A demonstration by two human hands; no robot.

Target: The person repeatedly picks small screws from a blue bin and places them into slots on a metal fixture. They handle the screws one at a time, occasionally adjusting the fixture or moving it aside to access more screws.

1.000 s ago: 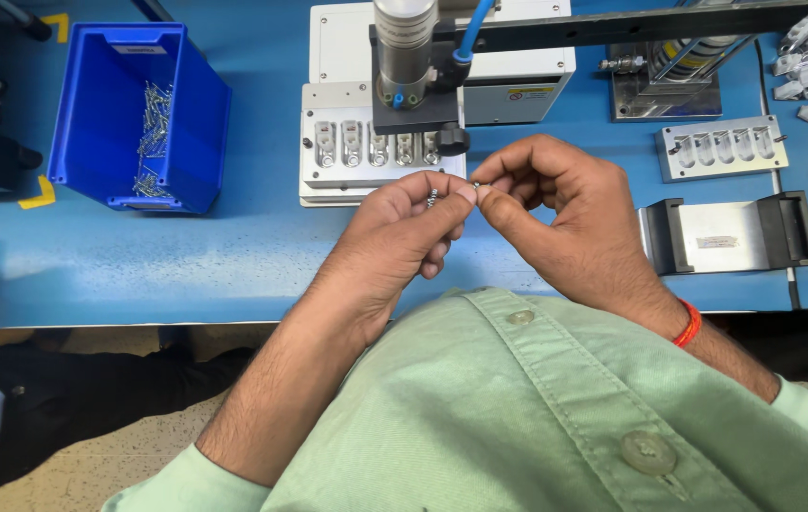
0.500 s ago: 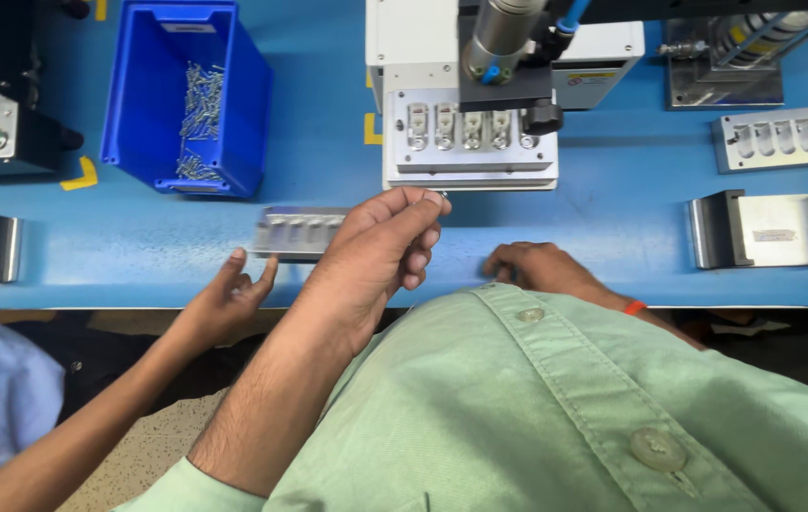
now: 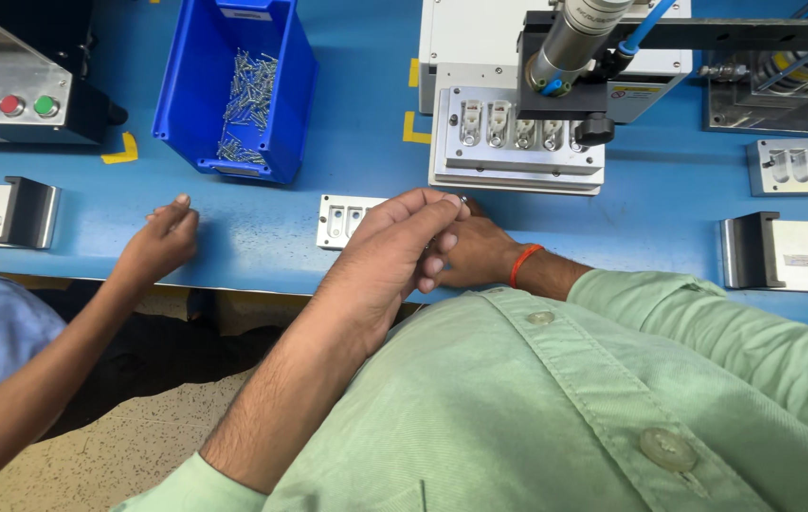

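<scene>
My left hand [image 3: 404, 232] hovers over the blue bench edge with its fingertips pinched on a small metal part [image 3: 462, 200], just in front of the press fixture [image 3: 517, 152]. My right hand [image 3: 475, 254], with an orange band at the wrist, lies on the bench behind it. The left hand mostly covers the right hand and hides its fingers. A small slotted metal plate [image 3: 339, 218] lies beside both hands, its right end covered by them. A co-worker's hand [image 3: 165, 237] rests at the bench edge further left.
A blue bin of metal pins [image 3: 243, 90] stands at the back left, with a control box with red and green buttons [image 3: 15, 90] beside it. Metal brackets sit at the left [image 3: 1, 213] and right [image 3: 788, 251]. Another slotted plate [image 3: 802, 166] lies at the far right.
The view has shifted and moved closer. My right hand moved left along the bench to sit behind my left hand. The co-worker's hand drew back from the slotted plate.
</scene>
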